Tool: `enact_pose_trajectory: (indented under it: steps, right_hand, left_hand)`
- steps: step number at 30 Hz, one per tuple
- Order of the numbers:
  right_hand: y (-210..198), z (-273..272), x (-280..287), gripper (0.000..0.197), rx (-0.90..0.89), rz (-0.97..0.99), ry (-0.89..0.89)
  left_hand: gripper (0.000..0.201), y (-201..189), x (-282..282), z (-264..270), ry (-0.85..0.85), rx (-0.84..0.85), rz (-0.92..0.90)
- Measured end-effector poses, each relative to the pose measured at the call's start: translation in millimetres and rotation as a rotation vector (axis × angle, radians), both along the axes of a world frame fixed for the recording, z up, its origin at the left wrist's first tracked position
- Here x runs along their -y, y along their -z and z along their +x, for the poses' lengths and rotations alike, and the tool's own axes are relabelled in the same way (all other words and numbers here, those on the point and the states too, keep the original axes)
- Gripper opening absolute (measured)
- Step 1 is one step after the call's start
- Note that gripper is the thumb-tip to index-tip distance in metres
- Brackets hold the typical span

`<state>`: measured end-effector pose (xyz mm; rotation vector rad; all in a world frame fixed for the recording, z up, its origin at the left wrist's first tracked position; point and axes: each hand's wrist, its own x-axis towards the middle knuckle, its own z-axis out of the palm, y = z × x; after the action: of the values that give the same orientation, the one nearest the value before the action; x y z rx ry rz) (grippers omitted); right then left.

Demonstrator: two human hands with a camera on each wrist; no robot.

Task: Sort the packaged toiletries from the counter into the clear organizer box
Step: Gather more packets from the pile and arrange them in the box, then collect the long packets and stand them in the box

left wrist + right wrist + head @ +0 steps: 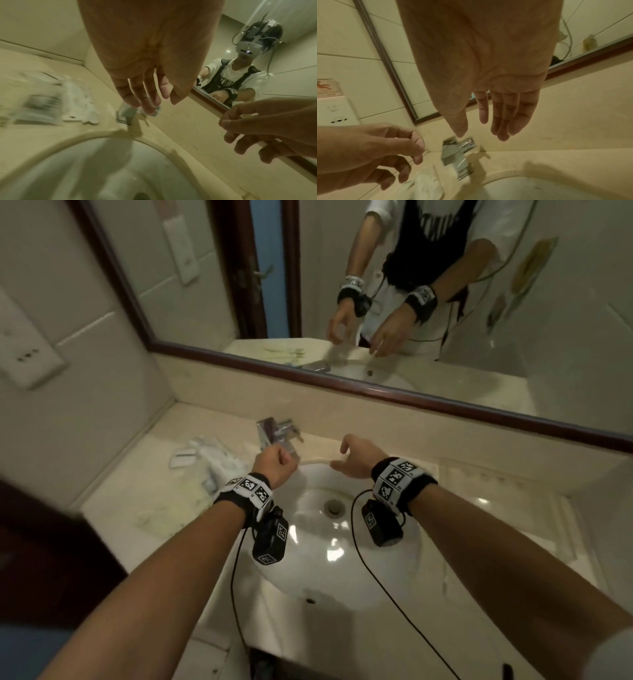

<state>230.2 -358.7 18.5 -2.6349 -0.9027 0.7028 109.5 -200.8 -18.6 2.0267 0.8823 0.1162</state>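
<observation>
The white, plastic-wrapped packaged toiletries [209, 458] lay in a loose, blurred pile on the pale beige stone counter [161, 508], on the left side, just left of the square chrome tap [275, 434]. I could not make out a clear organizer box in any view. My left hand [274, 465] hung above the far left rim of the white oval basin [342, 559], beside the pile but apart from it; its fingers [145, 100] were loosely curled and close together, holding nothing that I could see. My right hand [356, 457] hovered over the far rim of the basin, to the right of the tap, with fingers [505, 121] nearly straight and side by side, the thumb set apart, and the palm bare. Both wrists carried black bands with black-and-white marker tiles, and black cables trailed over the basin. The dark-framed wall mirror [428, 402] beyond the counter reflected both arms. A white wall socket plate [20, 354] sat on the tiles at far left.
</observation>
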Motion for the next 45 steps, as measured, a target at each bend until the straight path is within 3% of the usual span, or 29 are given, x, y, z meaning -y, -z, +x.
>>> enact_pose_trajectory:
  steps: [8, 15, 22, 28, 33, 39, 45]
  right_hand:
    - [10, -61, -104, 0.040, -0.038, -0.024, -0.195]
    - [50, -106, -174, 0.044, -0.072, -0.150, -0.338]
    - [90, -156, -230, 0.045, -0.166, -0.216, -0.445]
    - [121, -193, -262, 0.047, -0.190, -0.271, -0.529]
    - [144, -226, -277, 0.050, -0.024, -0.262, -0.583]
    - [161, -239, -285, 0.058, 0.023, -0.258, -0.574]
    - [167, -241, -293, 0.046, -0.022, -0.240, -0.525]
  left_hand:
    - [0.013, 18, -88, -89, -0.163, -0.158, 0.092]
    - [0.018, 60, -148, -158, -0.215, -0.285, 0.075]
    - [0.008, 91, -177, -206, -0.311, -0.303, 0.034]
    - [0.011, 111, -193, -229, -0.337, -0.328, -0.033]
    - [0.009, 124, -196, -241, -0.345, -0.317, -0.077]
    - [0.008, 131, -201, -252, -0.381, -0.320, -0.099]
    - [0.007, 136, -204, -256, -0.389, -0.306, -0.117]
